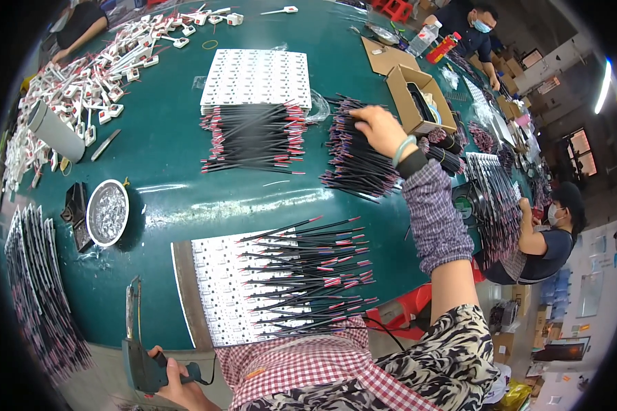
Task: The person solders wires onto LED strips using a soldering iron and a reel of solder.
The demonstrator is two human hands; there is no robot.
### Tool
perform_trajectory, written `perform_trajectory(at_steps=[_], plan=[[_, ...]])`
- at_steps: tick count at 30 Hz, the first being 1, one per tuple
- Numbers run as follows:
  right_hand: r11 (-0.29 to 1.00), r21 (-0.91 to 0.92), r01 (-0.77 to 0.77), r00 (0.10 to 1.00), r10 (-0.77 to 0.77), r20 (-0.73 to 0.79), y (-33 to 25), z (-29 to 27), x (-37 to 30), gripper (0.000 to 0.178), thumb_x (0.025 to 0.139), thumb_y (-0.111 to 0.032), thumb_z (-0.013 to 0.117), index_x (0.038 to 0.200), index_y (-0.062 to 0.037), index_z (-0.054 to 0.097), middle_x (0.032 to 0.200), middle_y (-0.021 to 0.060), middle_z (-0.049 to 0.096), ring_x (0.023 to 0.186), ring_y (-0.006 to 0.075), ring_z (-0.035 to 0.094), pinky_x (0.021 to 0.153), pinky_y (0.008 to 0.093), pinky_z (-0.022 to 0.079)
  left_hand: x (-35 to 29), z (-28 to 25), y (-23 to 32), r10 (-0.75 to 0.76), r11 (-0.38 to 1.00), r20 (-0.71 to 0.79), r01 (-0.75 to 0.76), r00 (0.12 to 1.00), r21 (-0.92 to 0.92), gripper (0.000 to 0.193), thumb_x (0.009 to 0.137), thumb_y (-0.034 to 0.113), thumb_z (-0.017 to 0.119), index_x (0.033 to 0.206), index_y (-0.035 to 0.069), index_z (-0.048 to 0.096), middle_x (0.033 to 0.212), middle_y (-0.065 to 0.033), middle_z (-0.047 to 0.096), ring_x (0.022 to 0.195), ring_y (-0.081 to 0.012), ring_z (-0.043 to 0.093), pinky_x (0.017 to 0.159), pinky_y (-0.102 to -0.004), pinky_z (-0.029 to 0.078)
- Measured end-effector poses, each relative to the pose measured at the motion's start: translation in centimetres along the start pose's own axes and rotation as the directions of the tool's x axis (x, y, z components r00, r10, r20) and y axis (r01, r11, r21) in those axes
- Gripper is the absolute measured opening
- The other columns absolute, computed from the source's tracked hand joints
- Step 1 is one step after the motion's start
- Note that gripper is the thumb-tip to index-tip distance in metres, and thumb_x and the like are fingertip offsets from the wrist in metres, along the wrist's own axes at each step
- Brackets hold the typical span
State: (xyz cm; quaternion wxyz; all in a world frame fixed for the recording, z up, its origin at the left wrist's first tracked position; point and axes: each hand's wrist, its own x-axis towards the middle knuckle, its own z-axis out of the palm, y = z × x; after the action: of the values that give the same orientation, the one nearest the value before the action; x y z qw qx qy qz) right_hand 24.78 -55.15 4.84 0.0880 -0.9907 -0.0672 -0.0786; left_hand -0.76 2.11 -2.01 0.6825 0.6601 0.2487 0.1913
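Observation:
At the lower left, my left hand (178,387) is closed around the handle of a dark green soldering gun (144,363), its thin metal tip pointing up beside the table edge. My right hand (378,130) reaches across to a pile of black wires (356,161) with red and blue ends. Its fingers are curled down onto the top of the pile; the fingertips are partly hidden among the wires. In front of me lies a white circuit board panel (219,294) with a brown strip on its left. Many black wires (315,267) extend from it to the right.
Behind stand stacked white panels (253,79) beside another wire pile (253,137). On the left are a white bowl (107,212), a grey cylinder (56,131), tweezers (105,145), wired panels (41,294) and white parts (110,82). A cardboard box (418,99) stands right; co-workers sit around.

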Motion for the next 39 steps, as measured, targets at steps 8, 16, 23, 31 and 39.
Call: perform_trajectory(at_steps=[8, 16, 23, 31, 39], plan=[[0.989, -0.126, 0.08, 0.985, -0.099, -0.145, 0.3, 3.1, -1.4, 0.033, 0.085, -0.002, 0.068, 0.118, -0.0019, 0.066, 0.104, 0.0187, 0.06, 0.102, 0.0383, 0.058, 0.092, 0.0455, 0.047, -0.7, 0.5, 0.7, -0.049, 0.998, -0.03, 0.048, 0.998, -0.033, 0.054, 0.082, -0.003, 0.071, 0.132, -0.003, 0.051, 0.124, -0.018, 0.061, 0.063, -0.0085, 0.048, 0.049, -0.0231, 0.038], [0.877, -0.457, 0.147, 0.937, -0.272, -0.221, -1.7, -1.0, -0.5, 0.018, 0.084, -0.001, 0.056, 0.102, -0.0044, 0.059, 0.096, 0.0144, 0.055, 0.095, 0.0345, 0.057, 0.077, 0.0437, 0.049, -1.2, 1.6, 0.8, 0.008, 0.99, 0.027, -0.004, 1.0, -0.139, 0.048, 0.082, -0.006, 0.066, 0.129, -0.005, 0.055, 0.118, -0.0187, 0.062, 0.06, -0.0096, 0.049, 0.052, -0.0242, 0.041], [0.677, -0.602, 0.423, 0.872, -0.484, 0.069, -14.7, -3.7, -0.1, 0.009, 0.088, -0.012, 0.058, 0.096, -0.0118, 0.056, 0.087, 0.003, 0.058, 0.079, 0.026, 0.061, 0.068, 0.0377, 0.047, -1.3, 1.3, 1.4, -0.033, 0.99, 0.037, 0.038, 0.999, -0.135, 0.051, 0.08, -0.007, 0.067, 0.13, -0.005, 0.054, 0.119, -0.0197, 0.063, 0.062, -0.011, 0.05, 0.051, -0.0238, 0.04], [0.245, -0.684, 0.687, 0.727, -0.246, 0.641, -25.7, 6.3, -1.5, 0.013, 0.085, -0.019, 0.063, 0.087, -0.0074, 0.069, 0.087, 0.0003, 0.052, 0.088, 0.0207, 0.051, 0.067, 0.038, 0.041, -2.7, 2.9, 1.8, -0.026, 0.984, 0.137, 0.05, 0.99, -0.174, 0.055, 0.077, -0.007, 0.067, 0.13, -0.005, 0.053, 0.119, -0.0211, 0.062, 0.064, -0.0114, 0.052, 0.048, -0.0234, 0.039], [0.873, 0.122, 0.472, 0.882, -0.47, -0.043, -26.6, 5.0, -5.7, 0.02, 0.075, -0.004, 0.062, 0.095, -0.0042, 0.065, 0.086, 0.0084, 0.052, 0.083, 0.026, 0.057, 0.06, 0.0381, 0.046, -0.9, 3.0, 3.5, -0.189, 0.96, 0.318, 0.243, 0.929, -0.142, 0.05, 0.081, -0.012, 0.07, 0.129, -0.004, 0.059, 0.121, -0.0137, 0.067, 0.079, -0.012, 0.062, 0.065, -0.0265, 0.051]])
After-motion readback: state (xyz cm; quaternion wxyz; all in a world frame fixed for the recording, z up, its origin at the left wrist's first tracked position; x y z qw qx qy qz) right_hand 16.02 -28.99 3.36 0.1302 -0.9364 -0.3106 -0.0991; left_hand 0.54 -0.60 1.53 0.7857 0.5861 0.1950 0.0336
